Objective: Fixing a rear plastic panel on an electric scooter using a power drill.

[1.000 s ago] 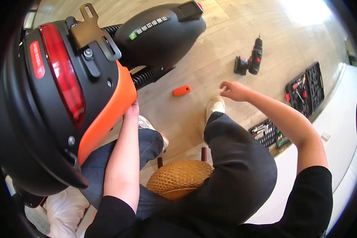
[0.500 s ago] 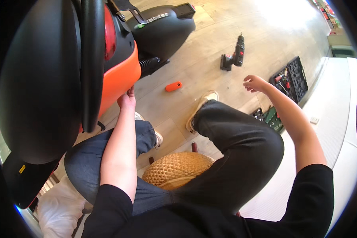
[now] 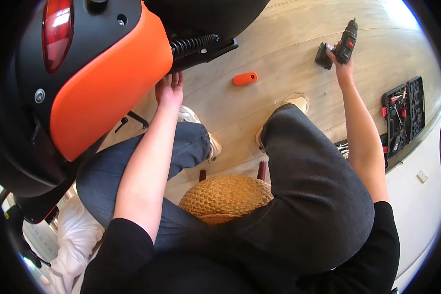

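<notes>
An orange side panel (image 3: 113,93) is on the rear of a black scooter (image 3: 22,127) at the left, below a red tail light (image 3: 58,34). My left hand (image 3: 170,89) is at the panel's lower edge, palm up and fingers stretched and apart; the panel partly covers the fingertips. Out at the far right, my right hand (image 3: 342,66) is closed round the handle of a black cordless drill (image 3: 347,43), whose bit points away from me. Whether the drill still rests on the floor, I cannot tell. A small orange oblong piece (image 3: 245,79) with a dark hole lies on the floor between my hands.
At the right, an open black tool case (image 3: 401,110) lies against the white wall (image 3: 416,196). I sit on a woven stool (image 3: 225,196) with my knees apart. A black coil-spring shock absorber (image 3: 196,45) sits beside the panel. A white cloth-like bundle (image 3: 76,232) is at the lower left.
My right hand has reached forward and taken hold of the drill. My left hand stays by the panel's lower edge, its fingers showing more. The whole view has shifted.
</notes>
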{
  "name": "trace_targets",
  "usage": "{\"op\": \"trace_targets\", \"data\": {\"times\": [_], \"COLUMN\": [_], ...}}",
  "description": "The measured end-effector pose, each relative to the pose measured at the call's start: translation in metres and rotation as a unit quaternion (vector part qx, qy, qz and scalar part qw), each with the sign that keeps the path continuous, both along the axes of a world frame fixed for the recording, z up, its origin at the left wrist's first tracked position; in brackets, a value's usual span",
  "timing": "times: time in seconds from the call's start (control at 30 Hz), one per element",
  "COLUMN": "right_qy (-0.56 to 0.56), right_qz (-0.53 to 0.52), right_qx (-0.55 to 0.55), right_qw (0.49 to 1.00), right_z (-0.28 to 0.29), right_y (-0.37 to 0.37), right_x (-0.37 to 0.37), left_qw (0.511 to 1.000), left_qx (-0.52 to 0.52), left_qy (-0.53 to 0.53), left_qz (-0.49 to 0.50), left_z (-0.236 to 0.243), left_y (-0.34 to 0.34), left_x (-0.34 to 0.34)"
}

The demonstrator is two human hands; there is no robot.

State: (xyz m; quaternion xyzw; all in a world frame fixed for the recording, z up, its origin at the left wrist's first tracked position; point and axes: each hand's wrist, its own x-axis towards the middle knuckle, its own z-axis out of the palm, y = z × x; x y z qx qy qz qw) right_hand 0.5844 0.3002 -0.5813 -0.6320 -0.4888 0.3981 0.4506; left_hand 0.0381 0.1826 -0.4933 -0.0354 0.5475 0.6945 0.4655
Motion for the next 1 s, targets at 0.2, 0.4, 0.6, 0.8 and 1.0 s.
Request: {"op": "trace_targets", "data": {"times": [0.2,0.4,0.6,0.8,1.0], "right_qy": [-0.04,0.037,-0.294,-0.393,-0.439], "right_qz": [0.06,0.207,0.575,0.691,0.608], "right_qx": [-0.101,-0.093,-0.041,0.046,0.03], "right_qw": [0.992,0.973,0.762,0.605,0.661], "right_z": [-0.005,0.068,0.276,0.295,0.233], "right_y": [0.017,-0.032,-0.06,-0.104,-0.155], "right_x": [0.026,0.018,-0.064,-0.19,-0.301], "left_qw": [0.999,0.999,0.994,0.984,0.956], "left_qx": [-0.004,0.026,0.083,0.138,0.215], "left_qy": [-0.037,-0.045,-0.048,-0.103,-0.182], "left_qz": [0.016,0.008,-0.06,-0.049,-0.078], "left_z": [0.003,-0.001,-0.017,-0.03,-0.049], "left_y": [0.007,-0.002,-0.012,-0.011,-0.011], "left_x": [0.016,0.007,-0.016,-0.015,-0.026]}}
